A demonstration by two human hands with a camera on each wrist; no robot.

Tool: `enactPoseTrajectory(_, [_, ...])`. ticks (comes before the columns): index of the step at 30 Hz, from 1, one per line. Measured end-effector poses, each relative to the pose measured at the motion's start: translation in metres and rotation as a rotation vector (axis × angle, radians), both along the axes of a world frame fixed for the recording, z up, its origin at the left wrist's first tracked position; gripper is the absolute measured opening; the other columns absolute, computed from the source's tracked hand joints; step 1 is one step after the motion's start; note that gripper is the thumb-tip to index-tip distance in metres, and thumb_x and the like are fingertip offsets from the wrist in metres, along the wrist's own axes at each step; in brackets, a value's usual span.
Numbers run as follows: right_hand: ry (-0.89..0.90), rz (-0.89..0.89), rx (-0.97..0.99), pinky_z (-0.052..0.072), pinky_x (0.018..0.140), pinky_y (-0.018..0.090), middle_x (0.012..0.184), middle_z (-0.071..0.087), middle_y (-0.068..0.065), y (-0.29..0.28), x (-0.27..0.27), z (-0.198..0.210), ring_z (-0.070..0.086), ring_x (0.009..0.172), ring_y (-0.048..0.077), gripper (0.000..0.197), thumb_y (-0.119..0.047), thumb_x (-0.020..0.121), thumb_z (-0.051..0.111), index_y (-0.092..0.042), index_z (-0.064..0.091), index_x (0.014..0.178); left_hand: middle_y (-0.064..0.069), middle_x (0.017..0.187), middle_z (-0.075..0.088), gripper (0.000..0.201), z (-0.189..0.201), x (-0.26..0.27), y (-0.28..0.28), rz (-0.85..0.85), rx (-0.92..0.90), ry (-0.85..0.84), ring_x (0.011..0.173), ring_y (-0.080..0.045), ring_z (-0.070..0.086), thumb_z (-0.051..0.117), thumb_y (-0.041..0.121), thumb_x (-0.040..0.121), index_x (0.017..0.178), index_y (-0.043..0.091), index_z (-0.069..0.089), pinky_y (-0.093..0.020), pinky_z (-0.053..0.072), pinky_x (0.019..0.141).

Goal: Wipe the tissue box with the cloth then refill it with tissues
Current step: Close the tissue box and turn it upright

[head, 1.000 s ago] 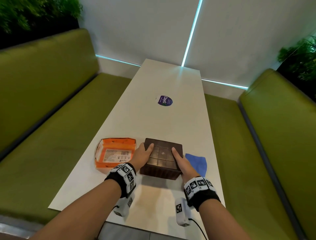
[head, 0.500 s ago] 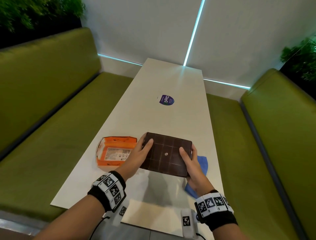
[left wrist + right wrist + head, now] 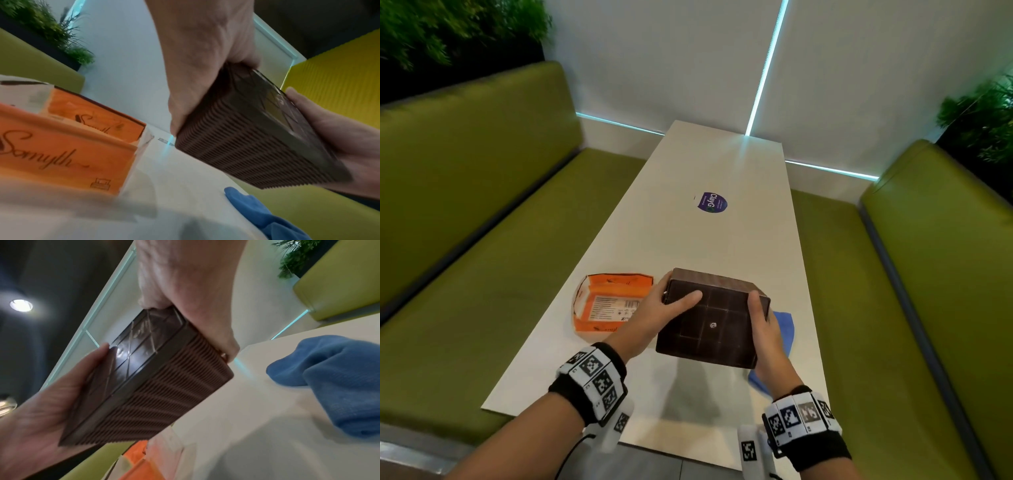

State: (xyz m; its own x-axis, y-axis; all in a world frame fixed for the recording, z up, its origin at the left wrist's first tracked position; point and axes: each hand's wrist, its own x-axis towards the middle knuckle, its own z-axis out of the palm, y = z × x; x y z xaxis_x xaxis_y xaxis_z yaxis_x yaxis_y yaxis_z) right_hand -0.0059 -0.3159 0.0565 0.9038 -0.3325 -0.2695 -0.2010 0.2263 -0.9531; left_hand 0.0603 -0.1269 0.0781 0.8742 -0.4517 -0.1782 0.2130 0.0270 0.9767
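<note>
A dark brown ribbed tissue box [image 3: 709,325] hangs above the white table [image 3: 722,240], tilted so its panelled face turns toward me. My left hand [image 3: 671,298] grips its left end, thumb on the panelled face. My right hand [image 3: 760,315] grips the right end the same way. The left wrist view shows the box [image 3: 257,138] clamped between both palms, clear of the tabletop. An orange tissue pack [image 3: 609,305] lies on the table to the left. A blue cloth [image 3: 784,325] lies on the table at the right, partly hidden under the box and my right hand.
A purple round sticker [image 3: 712,202] marks the table's middle. Green padded benches [image 3: 482,274] [image 3: 928,274] run along both long sides. The table's near edge is just below my wrists. Plants [image 3: 448,31] stand behind the left bench back.
The box was resting on the table; both hands have lifted it and tipped its panelled face toward me. The tissue pack and cloth have stayed put.
</note>
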Motion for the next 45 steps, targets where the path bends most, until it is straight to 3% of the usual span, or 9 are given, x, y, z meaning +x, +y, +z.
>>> enactPoseTrajectory(4, [-0.028,0.151,0.137,0.040,0.110,0.046,0.131,0.063,0.007,-0.012,-0.008,0.010,0.058,0.124,0.022,0.095,-0.085,0.070,0.033,-0.021,0.049,0.138,0.008,0.131,0.053,0.103,0.002,-0.004,0.010,0.028,0.013,-0.093,0.120,-0.011,0.056,0.090,0.050,0.049,0.137,0.037,0.038,-0.033,0.052,0.098])
enactPoseTrajectory(9, [0.121,0.344,0.386,0.029,0.111,0.061,0.138,0.057,0.014,-0.042,-0.011,0.019,0.050,0.130,0.034,0.113,-0.091,0.062,0.004,-0.023,0.049,0.140,0.013,0.135,0.035,0.102,0.028,-0.031,0.015,0.001,0.284,-0.886,0.129,-0.005,0.039,0.091,0.045,0.056,0.137,0.026,0.032,-0.034,0.039,0.111])
enactPoseTrajectory(11, [0.201,0.447,0.440,0.028,0.108,0.068,0.140,0.054,0.016,-0.048,-0.012,0.020,0.049,0.130,0.040,0.113,-0.093,0.060,0.007,-0.024,0.049,0.140,0.004,0.137,0.038,0.098,0.030,-0.035,0.020,-0.070,0.355,-1.195,0.135,-0.012,0.037,0.087,0.047,0.061,0.137,0.019,0.033,-0.054,0.024,0.117])
enactPoseTrajectory(17, [0.312,0.579,0.397,0.040,0.101,0.061,0.140,0.054,0.017,-0.049,-0.019,0.030,0.049,0.128,0.040,0.096,-0.082,0.064,0.055,-0.019,0.052,0.138,0.001,0.143,0.040,0.064,0.018,-0.031,0.038,-0.291,0.417,-1.618,0.146,-0.025,0.028,0.071,0.036,0.085,0.136,0.020,0.037,-0.055,0.017,0.119])
enactPoseTrajectory(21, [0.333,0.392,0.367,0.046,0.098,0.056,0.132,0.061,0.015,-0.044,-0.021,0.025,0.054,0.124,0.035,0.067,-0.051,0.079,0.066,-0.017,0.053,0.136,-0.004,0.160,0.017,0.087,-0.002,-0.025,0.043,-0.314,0.614,-1.508,0.151,-0.029,0.009,0.074,0.042,0.079,0.147,0.025,0.023,-0.054,0.020,0.119])
enactPoseTrajectory(25, [0.258,0.230,0.287,0.050,0.095,0.049,0.127,0.066,0.006,-0.044,-0.021,0.011,0.058,0.122,0.026,0.056,-0.051,0.083,0.061,-0.027,0.054,0.133,0.017,0.159,-0.018,0.143,-0.014,-0.028,0.034,-0.391,0.676,-0.823,0.147,0.000,-0.002,0.084,0.056,0.058,0.147,0.040,-0.027,-0.018,0.014,0.115])
enactPoseTrajectory(27, [0.225,0.193,0.246,0.054,0.088,0.042,0.127,0.066,0.002,-0.039,-0.019,0.002,0.059,0.120,0.022,0.051,-0.051,0.086,0.058,-0.031,0.052,0.133,0.033,0.153,0.015,0.128,-0.019,-0.025,0.022,-0.371,0.465,-0.540,0.135,0.017,0.023,0.083,0.048,0.066,0.150,0.043,-0.013,-0.010,0.025,0.112])
enactPoseTrajectory(30, [0.140,0.114,0.208,0.050,0.099,0.043,0.131,0.064,0.003,-0.029,-0.011,-0.015,0.059,0.121,0.021,0.046,-0.046,0.093,0.053,-0.029,0.046,0.136,0.017,0.137,0.052,0.083,-0.027,-0.016,0.008,-0.252,0.387,-0.395,0.123,0.003,0.052,0.071,0.043,0.083,0.150,0.030,0.022,-0.027,0.045,0.107])
enactPoseTrajectory(45, [0.052,0.106,-0.013,0.043,0.106,0.034,0.133,0.061,-0.002,-0.009,0.024,-0.049,0.059,0.121,0.011,0.037,-0.034,0.104,0.033,-0.031,0.044,0.139,0.001,0.143,0.051,0.057,-0.052,0.009,-0.001,-0.115,0.428,-0.297,0.129,-0.013,0.048,0.050,0.037,0.098,0.148,0.016,0.031,-0.023,0.038,0.102])
